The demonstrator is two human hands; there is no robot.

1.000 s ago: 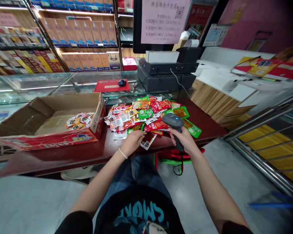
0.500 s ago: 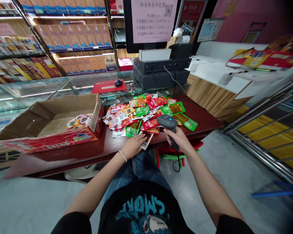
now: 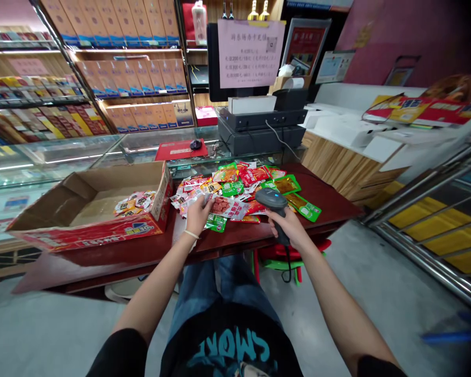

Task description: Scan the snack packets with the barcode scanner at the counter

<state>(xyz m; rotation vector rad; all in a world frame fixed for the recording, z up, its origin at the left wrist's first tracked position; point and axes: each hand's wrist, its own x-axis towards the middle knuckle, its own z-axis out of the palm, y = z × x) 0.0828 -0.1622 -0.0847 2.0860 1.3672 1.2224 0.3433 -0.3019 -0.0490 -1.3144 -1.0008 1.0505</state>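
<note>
My left hand grips one end of a snack packet that shows a reddish filling through its front. The packet lies level above the pile of snack packets, which are red, green, orange and white. In my right hand is a dark barcode scanner, held by its handle with the head toward the pile; its cord hangs below the table edge. To the left stands an open cardboard box with several small snack packets in its right end.
Behind the pile are a glass counter, a mouse on a red mat and a cash drawer under a monitor. A metal railing stands at the right. Stools sit under the table.
My left hand has moved left and up from the table's front edge and now holds a snack packet raised over the pile. The scanner stays in my right hand. The view has tilted up slightly.
</note>
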